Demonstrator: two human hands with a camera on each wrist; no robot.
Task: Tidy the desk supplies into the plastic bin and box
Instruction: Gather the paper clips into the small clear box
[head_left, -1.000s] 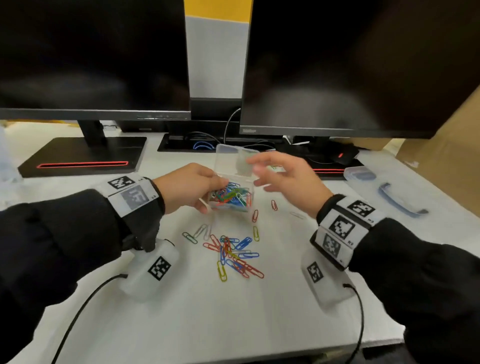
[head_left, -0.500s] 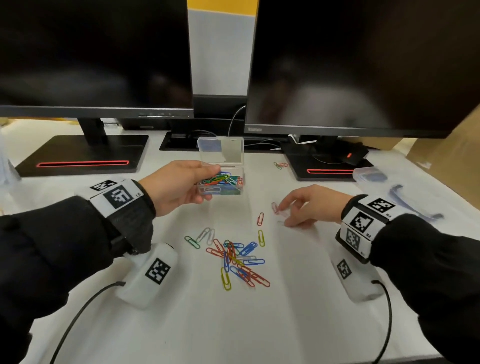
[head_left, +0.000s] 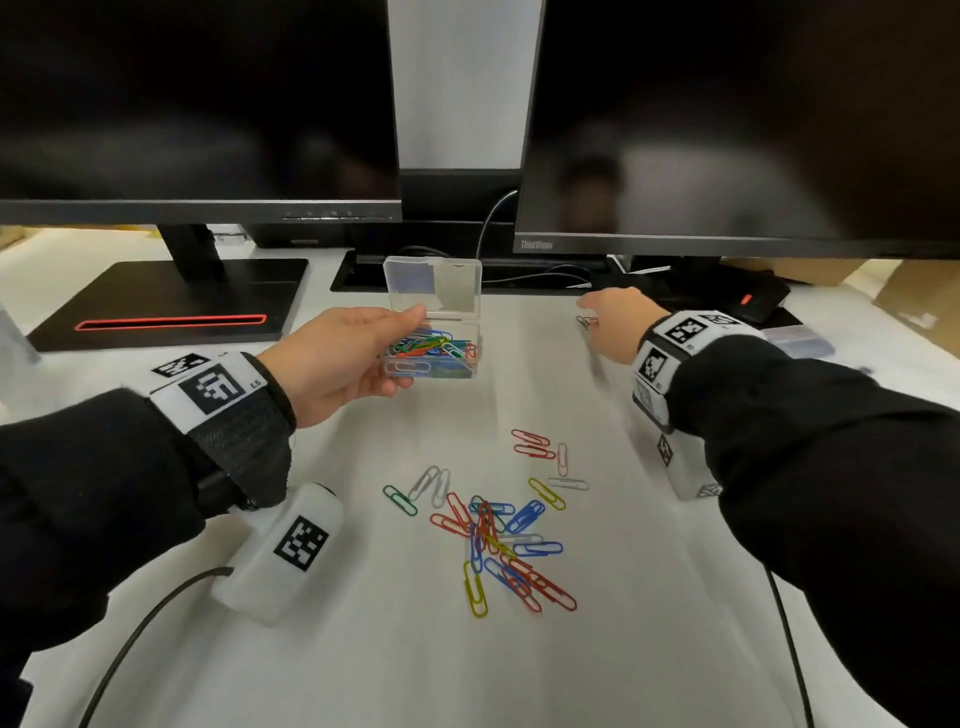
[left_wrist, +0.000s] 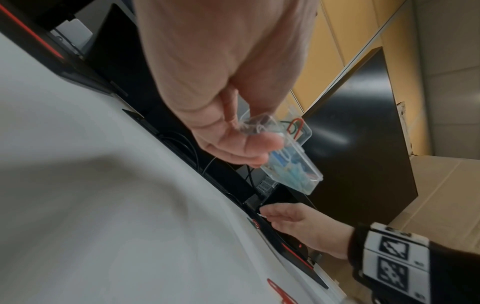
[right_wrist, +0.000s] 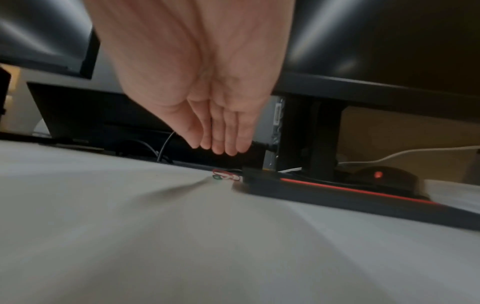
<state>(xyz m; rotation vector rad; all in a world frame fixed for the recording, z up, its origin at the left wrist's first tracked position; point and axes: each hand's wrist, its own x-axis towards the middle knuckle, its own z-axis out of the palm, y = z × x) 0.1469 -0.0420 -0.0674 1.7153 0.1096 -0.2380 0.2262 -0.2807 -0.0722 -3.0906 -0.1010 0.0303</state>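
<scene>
My left hand (head_left: 358, 358) grips a small clear plastic box (head_left: 434, 332) with its lid up, part-filled with coloured paper clips; the left wrist view shows the box (left_wrist: 291, 162) pinched between thumb and fingers. My right hand (head_left: 615, 317) reaches far right, fingers straight and together, just above two stray clips (head_left: 587, 322) by the monitor base. The right wrist view shows the fingers (right_wrist: 223, 142) hovering over those clips (right_wrist: 224, 176), holding nothing. A pile of loose paper clips (head_left: 498, 530) lies on the white desk in front of me.
Two dark monitors (head_left: 727, 119) stand at the back on black bases (head_left: 171, 306), with cables between them. A clear bin lid with a blue handle (head_left: 800, 340) lies at the far right, beside cardboard (head_left: 914, 301).
My right hand left the box, dropped to the desk near the pile, then moved back and right toward the clips by the monitor base. The left hand kept holding the box.
</scene>
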